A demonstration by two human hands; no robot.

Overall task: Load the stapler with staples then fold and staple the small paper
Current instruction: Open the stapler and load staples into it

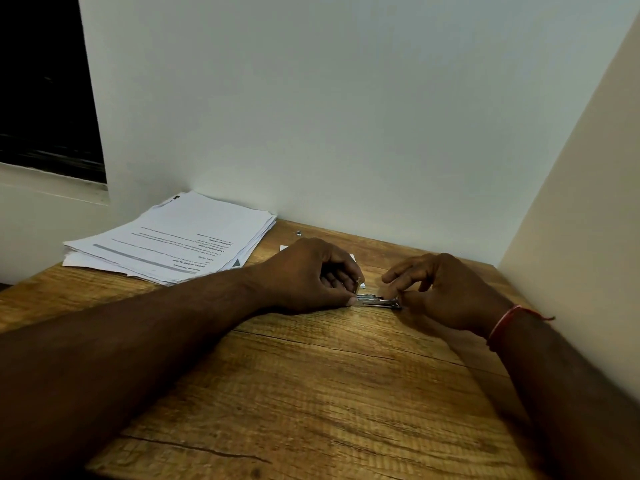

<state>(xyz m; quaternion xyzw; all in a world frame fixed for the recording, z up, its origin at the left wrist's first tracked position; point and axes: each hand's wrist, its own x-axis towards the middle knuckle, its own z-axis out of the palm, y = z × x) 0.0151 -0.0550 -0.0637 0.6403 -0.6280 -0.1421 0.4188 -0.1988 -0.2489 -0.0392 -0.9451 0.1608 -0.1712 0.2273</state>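
Left hand (311, 277): my fingers curl round the stapler's (375, 301) left end.
Right hand (446, 292): I pinch its right tip.
Room: bench (311, 393) runs wide toward me; wall (571, 202) close right.

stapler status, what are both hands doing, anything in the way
Left hand grips one end of the stapler, right hand pinches the other. Stapler on the table. Small paper behind left hand, paper stack far left, neither in the way.

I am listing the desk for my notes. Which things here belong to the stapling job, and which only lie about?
In use: stapler, gripped by left hand and right hand; small paper behind them.
Lying about: paper stack; tiny metal bit, too small to identify.
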